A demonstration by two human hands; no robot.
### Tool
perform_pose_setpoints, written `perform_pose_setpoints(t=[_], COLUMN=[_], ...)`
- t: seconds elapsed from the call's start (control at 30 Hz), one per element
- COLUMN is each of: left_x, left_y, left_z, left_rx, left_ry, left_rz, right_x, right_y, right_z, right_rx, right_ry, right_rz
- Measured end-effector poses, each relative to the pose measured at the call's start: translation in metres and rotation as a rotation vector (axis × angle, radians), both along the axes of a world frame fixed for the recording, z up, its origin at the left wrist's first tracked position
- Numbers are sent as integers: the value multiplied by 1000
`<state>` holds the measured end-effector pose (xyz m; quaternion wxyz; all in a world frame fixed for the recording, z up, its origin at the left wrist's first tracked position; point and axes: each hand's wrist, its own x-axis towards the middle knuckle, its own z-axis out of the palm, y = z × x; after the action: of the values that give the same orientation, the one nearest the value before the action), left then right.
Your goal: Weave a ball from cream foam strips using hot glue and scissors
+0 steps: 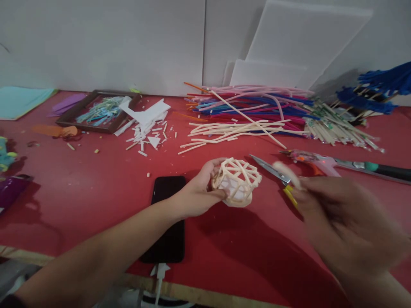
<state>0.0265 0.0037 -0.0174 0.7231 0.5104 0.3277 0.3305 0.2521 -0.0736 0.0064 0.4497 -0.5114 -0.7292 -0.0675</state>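
Observation:
My left hand (pixel 208 188) is closed around a small cream lattice basket (pixel 239 182) made of fuzzy strips, held above the red table; whitish material shows through its gaps. My right hand (pixel 343 222), blurred by motion, is to the right of the basket and apart from it. Between its thumb and fingers it pinches a short cream pipe cleaner piece (pixel 287 172), also smeared. Behind that piece lie scissors (pixel 268 167) with yellow handles, partly hidden by the right hand.
A black phone (pixel 168 192) with a white cable lies under my left forearm. A pink glue gun (pixel 316 160) rests at the right. Coloured pipe cleaners (pixel 250 102) are piled at the back. Paper scraps (pixel 147 124) and a brown frame (pixel 96 124) lie to the left.

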Motion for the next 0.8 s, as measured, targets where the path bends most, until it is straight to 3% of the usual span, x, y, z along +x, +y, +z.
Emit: perform_pose_setpoints(t=[0.2,0.33,0.47,0.57,0.7,0.8], left_x=[0,-3,-2,-1,-3,-7], left_y=[0,-2,-4,-7,-12,-15], left_z=[10,11,2,-7,-15,-15], left_rx=[-43,39,234,417,832,1020], left_ry=[-12,33,68,116,432,578], left_rz=[-33,-124,-159,-102,61,69], right_x=[-17,-18,-13,-11,-8,-8], right_y=[1,4,5,5,2,1], right_z=[7,8,8,7,9,12], right_rx=[74,81,75,33,-26,-53], right_ry=[-198,-261,-282,-252,-178,-181], right_rz=[132,178,185,197,193,179])
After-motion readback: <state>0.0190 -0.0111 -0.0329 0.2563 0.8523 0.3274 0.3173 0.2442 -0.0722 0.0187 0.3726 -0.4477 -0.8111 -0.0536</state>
